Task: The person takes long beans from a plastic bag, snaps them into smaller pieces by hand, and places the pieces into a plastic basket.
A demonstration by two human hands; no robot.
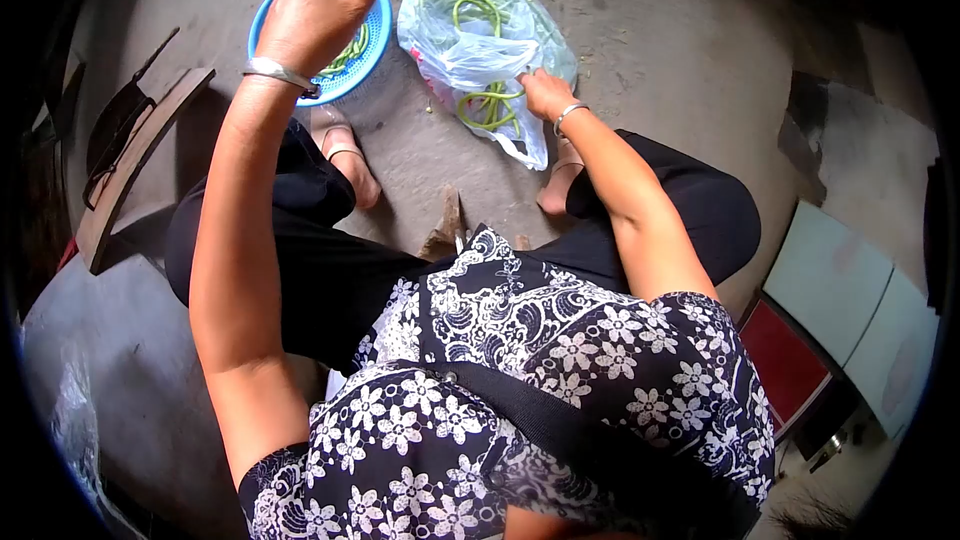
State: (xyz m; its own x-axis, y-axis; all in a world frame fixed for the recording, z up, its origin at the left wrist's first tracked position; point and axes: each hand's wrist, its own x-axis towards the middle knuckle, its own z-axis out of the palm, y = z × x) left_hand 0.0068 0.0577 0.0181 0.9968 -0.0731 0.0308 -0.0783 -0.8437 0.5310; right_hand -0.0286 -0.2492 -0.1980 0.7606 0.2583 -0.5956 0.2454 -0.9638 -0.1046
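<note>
Flowered shirt (405, 425) fills the frame's bottom. At upper centre, the right hand (548, 97) curls beside long green beans (490, 112) in a plastic bag (475, 58); whether it grips bean or plastic, I cannot tell. Upper left, the left hand (315, 8) hangs over a blue basket (381, 38) of beans, its grasp hidden. Likely step: picking out beans; the next move calls for a clear pinch.

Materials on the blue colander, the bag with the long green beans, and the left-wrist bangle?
Blue colander: likely moulded plastic, smooth; uniform colour, regular perforations.
Bag: thin plastic film, translucent and slightly shiny; it crinkles, and the long green beans show through.
Left-wrist bangle: probably metal, polished; silvery with bright highlights. Which metal, can't tell.
</note>
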